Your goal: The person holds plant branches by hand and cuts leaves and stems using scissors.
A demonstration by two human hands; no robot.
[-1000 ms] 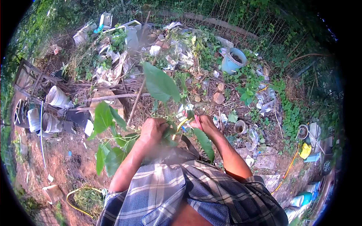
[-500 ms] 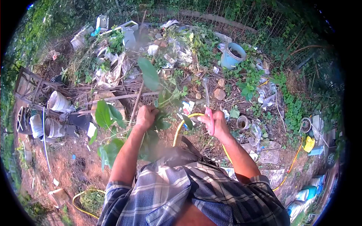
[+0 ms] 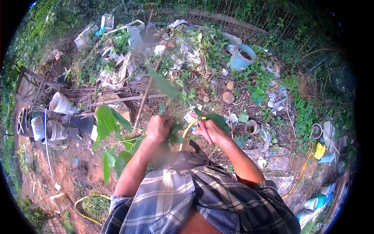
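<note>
My left hand is closed around the stem of a leafy green branch; its large leaves spread left of my wrist and above my fingers. My right hand grips pink-handled scissors. The scissors point up and left towards the branch, and their blades are hard to make out among the leaves. Beside my right fingers a big leaf hangs. A yellow hose arcs between my two hands, close to the scissors; whether they touch, I cannot tell.
Rubbish and cut plants are heaped ahead, with a blue bucket at the right of the heap. White buckets lie on the left near a wooden frame. A long stick leans beyond my left hand. Yellow hose also lies on the ground at both sides.
My right hand has moved left with the scissors, which now tilt towards the branch. My left hand has shifted slightly right and down, and the leaves have swung.
</note>
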